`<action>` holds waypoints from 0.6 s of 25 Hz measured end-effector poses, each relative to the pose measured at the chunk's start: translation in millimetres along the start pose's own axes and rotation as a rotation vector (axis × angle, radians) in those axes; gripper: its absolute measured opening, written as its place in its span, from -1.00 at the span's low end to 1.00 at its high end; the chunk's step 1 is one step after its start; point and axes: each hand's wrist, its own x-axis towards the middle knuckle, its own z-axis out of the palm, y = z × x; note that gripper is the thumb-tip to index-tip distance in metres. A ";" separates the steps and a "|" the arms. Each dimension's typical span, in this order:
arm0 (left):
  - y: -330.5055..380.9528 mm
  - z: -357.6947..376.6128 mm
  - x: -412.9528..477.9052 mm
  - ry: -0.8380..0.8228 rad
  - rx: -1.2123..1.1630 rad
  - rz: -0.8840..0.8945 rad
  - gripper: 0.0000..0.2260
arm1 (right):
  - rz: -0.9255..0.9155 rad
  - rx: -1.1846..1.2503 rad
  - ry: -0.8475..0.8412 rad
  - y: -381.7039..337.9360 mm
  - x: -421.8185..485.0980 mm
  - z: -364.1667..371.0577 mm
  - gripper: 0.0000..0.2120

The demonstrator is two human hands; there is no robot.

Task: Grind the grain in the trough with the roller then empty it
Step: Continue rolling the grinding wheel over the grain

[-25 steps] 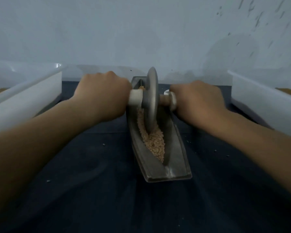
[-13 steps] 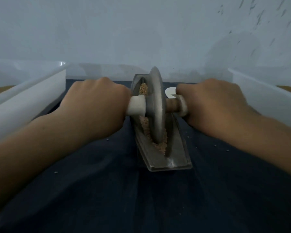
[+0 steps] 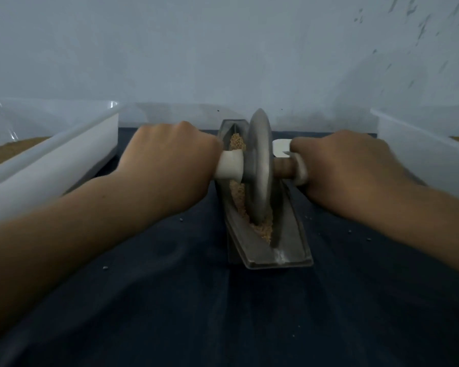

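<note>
Gripping roller (image 3: 259, 170) | left hand (image 3: 167, 165), right hand (image 3: 342, 168) | grain (image 3: 263, 229) in trough (image 3: 292, 242)

Left hand (image 3: 167, 165), right hand (image 3: 339, 168), fisted.

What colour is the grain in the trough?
Pale tan grain, clearest in the head view.
</note>
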 end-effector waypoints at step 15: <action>-0.9 12.1 -9.3 -0.045 -0.138 -0.085 -0.72 | -0.063 -0.077 -0.070 0.2 21.3 -12.0 -0.73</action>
